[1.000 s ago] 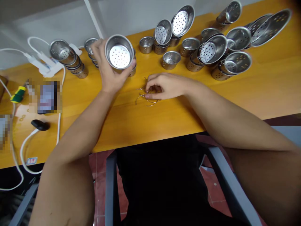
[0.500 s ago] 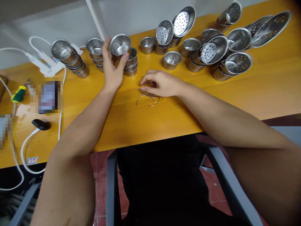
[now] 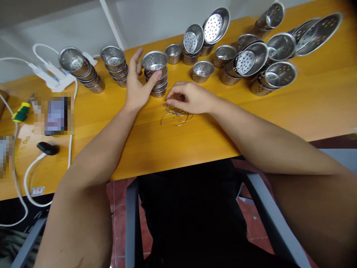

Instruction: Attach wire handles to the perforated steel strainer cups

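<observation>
Left hand loosely cupping top cup of stack; right hand curled over wires, perhaps pinching one.

The left hand rests on the orange table, thumb against the side of a stack of perforated steel cups, fingers spread open at the stack's nine o'clock side. At the stack's five o'clock the right hand lies palm down, its fingertips curled over a small heap of wire rings. Another stack of cups stands just beside the left hand at its eleven o'clock. Many loose cups crowd the far edge toward one and two o'clock. A white cable and a black mouse lie near the table's front edge at nine o'clock.
</observation>
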A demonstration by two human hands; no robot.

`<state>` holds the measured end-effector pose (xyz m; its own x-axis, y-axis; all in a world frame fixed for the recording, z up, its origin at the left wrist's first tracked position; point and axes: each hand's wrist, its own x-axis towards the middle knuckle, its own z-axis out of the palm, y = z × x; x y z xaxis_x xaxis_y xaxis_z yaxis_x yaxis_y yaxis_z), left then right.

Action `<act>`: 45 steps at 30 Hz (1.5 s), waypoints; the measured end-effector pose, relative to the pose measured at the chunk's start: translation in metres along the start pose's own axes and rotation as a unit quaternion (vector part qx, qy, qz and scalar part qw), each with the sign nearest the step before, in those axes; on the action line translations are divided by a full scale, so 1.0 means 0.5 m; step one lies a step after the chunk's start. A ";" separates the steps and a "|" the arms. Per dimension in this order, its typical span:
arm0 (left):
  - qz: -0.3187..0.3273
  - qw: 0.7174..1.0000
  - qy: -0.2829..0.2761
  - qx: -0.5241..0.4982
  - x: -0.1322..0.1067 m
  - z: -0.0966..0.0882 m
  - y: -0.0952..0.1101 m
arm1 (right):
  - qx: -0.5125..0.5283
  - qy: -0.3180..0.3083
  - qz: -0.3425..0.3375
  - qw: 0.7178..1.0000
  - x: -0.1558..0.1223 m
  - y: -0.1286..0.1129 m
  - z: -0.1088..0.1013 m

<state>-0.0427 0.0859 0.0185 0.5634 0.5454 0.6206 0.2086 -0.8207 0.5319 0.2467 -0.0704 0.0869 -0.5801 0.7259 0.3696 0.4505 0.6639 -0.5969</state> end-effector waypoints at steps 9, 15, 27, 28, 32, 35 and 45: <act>-0.043 0.993 0.109 0.022 0.002 0.022 -0.003 | -0.017 0.008 0.009 1.000 -0.001 0.007 0.001; -0.070 0.987 0.137 -0.045 0.011 0.026 -0.052 | -0.114 0.153 0.033 0.981 -0.012 0.030 -0.072; -0.007 0.977 0.208 0.048 -0.008 0.023 -0.007 | -0.215 0.071 0.178 0.958 -0.051 0.168 -0.108; 0.014 0.973 0.222 0.065 -0.005 0.019 0.001 | -0.192 0.088 0.169 0.963 -0.050 0.173 -0.107; 0.112 0.962 0.212 0.128 0.009 0.008 0.095 | -0.086 0.131 0.106 0.982 -0.037 0.141 -0.104; 0.090 0.984 0.114 0.102 0.005 0.025 0.165 | -0.018 0.165 0.070 0.984 -0.017 0.067 -0.083; 0.077 0.996 -0.013 0.050 -0.025 0.076 0.140 | 0.042 0.098 -0.051 0.993 -0.009 -0.038 -0.010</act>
<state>-0.0047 0.0155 0.0261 0.6146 0.4088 0.6746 0.1960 -0.9076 0.3713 0.2441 -0.0853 0.1002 -0.4732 0.6821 0.5575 0.3337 0.7245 -0.6032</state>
